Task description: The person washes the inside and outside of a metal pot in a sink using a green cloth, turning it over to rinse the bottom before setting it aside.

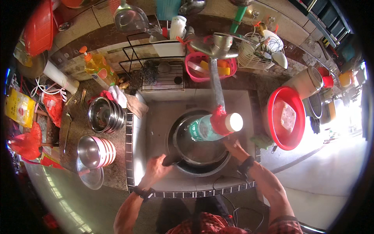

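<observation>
A round metal pan [198, 150] is held low in the tiled sink [157, 125], over a larger dark-rimmed basin [201, 171]. My left hand [153, 171] grips the pan's black handle [171, 160] at its lower left. At the pan's right rim is my right hand [236, 149], closed on the edge, with its fingertips partly hidden. Just above that hand, a clear plastic bottle [204, 128] with a green label hangs from the metal faucet [216, 84]. Red plastic [219, 120] is tied around the joint. Whether water runs from it, I cannot tell.
Stacked steel bowls [100, 114] and striped bowls [93, 152] stand on the left counter, near a clear lid [92, 175]. Behind the sink are a dish soap bottle [99, 68] and a pink basket [194, 74]. A red basin [271, 117] leans at right.
</observation>
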Demonstrator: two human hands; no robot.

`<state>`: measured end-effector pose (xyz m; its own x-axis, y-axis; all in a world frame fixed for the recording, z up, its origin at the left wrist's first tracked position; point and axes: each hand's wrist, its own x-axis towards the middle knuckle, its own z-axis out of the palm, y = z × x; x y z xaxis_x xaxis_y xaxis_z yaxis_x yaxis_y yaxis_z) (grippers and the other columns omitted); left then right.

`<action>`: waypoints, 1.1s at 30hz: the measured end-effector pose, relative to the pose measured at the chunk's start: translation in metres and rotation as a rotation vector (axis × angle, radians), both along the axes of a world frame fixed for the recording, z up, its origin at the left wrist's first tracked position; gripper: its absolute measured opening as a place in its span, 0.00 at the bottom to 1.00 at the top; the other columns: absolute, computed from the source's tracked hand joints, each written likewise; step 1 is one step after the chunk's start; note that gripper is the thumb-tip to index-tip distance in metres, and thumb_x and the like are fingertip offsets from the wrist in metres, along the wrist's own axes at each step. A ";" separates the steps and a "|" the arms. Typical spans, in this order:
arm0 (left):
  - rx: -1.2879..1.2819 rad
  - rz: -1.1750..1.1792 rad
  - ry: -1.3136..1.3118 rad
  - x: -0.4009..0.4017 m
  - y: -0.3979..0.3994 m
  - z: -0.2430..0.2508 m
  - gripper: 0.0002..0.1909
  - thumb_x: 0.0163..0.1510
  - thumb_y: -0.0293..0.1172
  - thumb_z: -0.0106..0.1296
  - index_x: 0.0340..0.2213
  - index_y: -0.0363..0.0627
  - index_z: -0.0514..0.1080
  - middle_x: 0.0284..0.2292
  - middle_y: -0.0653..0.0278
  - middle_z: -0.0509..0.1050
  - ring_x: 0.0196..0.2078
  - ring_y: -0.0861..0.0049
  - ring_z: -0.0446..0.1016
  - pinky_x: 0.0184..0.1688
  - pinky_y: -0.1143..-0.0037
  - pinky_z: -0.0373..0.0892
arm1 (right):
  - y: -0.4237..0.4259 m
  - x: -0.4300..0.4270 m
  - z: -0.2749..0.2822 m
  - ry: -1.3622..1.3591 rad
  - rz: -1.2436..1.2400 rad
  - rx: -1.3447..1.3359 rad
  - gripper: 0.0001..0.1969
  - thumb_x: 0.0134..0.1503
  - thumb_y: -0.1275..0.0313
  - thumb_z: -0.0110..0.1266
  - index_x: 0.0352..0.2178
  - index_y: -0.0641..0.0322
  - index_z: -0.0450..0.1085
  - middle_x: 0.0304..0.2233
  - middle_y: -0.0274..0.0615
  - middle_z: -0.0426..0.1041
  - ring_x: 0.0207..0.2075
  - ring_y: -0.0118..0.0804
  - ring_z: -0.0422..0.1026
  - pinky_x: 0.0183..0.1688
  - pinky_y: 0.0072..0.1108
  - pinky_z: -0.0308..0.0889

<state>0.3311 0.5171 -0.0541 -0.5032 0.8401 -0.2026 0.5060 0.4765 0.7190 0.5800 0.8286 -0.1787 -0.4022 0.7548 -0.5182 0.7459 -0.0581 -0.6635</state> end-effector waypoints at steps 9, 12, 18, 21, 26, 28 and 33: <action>0.085 -0.309 0.422 -0.038 0.025 0.014 0.24 0.41 0.38 0.64 0.36 0.33 0.69 0.27 0.43 0.72 0.30 0.51 0.73 0.36 0.62 0.69 | -0.007 0.016 0.031 0.442 0.125 -0.012 0.06 0.46 0.73 0.55 0.26 0.67 0.70 0.22 0.43 0.71 0.20 0.35 0.69 0.19 0.25 0.64; -0.020 -0.486 0.611 -0.060 0.032 0.034 0.36 0.46 0.43 0.62 0.50 0.33 0.61 0.36 0.46 0.68 0.42 0.53 0.69 0.54 0.59 0.64 | -0.011 0.002 0.040 0.269 -0.114 -0.254 0.09 0.48 0.71 0.54 0.20 0.67 0.69 0.17 0.41 0.69 0.14 0.33 0.66 0.15 0.24 0.60; -0.018 -0.614 0.902 -0.080 0.077 0.084 0.26 0.42 0.36 0.61 0.41 0.37 0.65 0.32 0.52 0.69 0.39 0.58 0.69 0.52 0.61 0.63 | -0.057 -0.002 0.062 0.548 -0.190 -0.526 0.13 0.53 0.76 0.51 0.15 0.61 0.61 0.13 0.37 0.62 0.11 0.29 0.60 0.11 0.19 0.51; 0.101 -0.628 0.983 -0.080 0.122 0.081 0.15 0.39 0.29 0.59 0.30 0.41 0.67 0.27 0.57 0.70 0.36 0.62 0.69 0.48 0.64 0.63 | -0.057 0.015 0.018 0.741 0.165 -0.100 0.13 0.53 0.77 0.51 0.17 0.59 0.58 0.13 0.38 0.60 0.11 0.26 0.57 0.11 0.15 0.47; 0.072 -0.516 0.893 -0.073 0.140 0.049 0.07 0.38 0.25 0.54 0.23 0.41 0.69 0.21 0.58 0.71 0.30 0.62 0.71 0.40 0.65 0.64 | -0.042 0.005 -0.021 0.600 -0.258 -0.501 0.12 0.53 0.78 0.50 0.18 0.58 0.58 0.13 0.35 0.56 0.11 0.26 0.55 0.12 0.16 0.47; 0.031 -0.491 0.882 -0.065 0.144 0.044 0.04 0.44 0.28 0.52 0.24 0.41 0.72 0.20 0.54 0.72 0.27 0.60 0.71 0.38 0.65 0.65 | -0.038 -0.001 -0.026 0.313 -0.734 -0.905 0.12 0.53 0.78 0.50 0.18 0.58 0.58 0.13 0.35 0.56 0.11 0.25 0.54 0.12 0.16 0.47; -0.091 -0.543 0.465 -0.052 0.155 0.067 0.14 0.37 0.31 0.60 0.26 0.33 0.72 0.22 0.46 0.74 0.31 0.53 0.76 0.41 0.63 0.69 | -0.037 0.006 -0.022 0.238 -0.610 -0.860 0.03 0.55 0.73 0.47 0.26 0.55 0.65 0.20 0.36 0.63 0.18 0.33 0.61 0.17 0.24 0.57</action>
<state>0.2792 0.6718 0.0127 -0.0709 0.9862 -0.1499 0.9325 0.1189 0.3411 0.5857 0.7921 -0.2003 -0.2418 0.2819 -0.9285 0.2908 -0.8918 -0.3466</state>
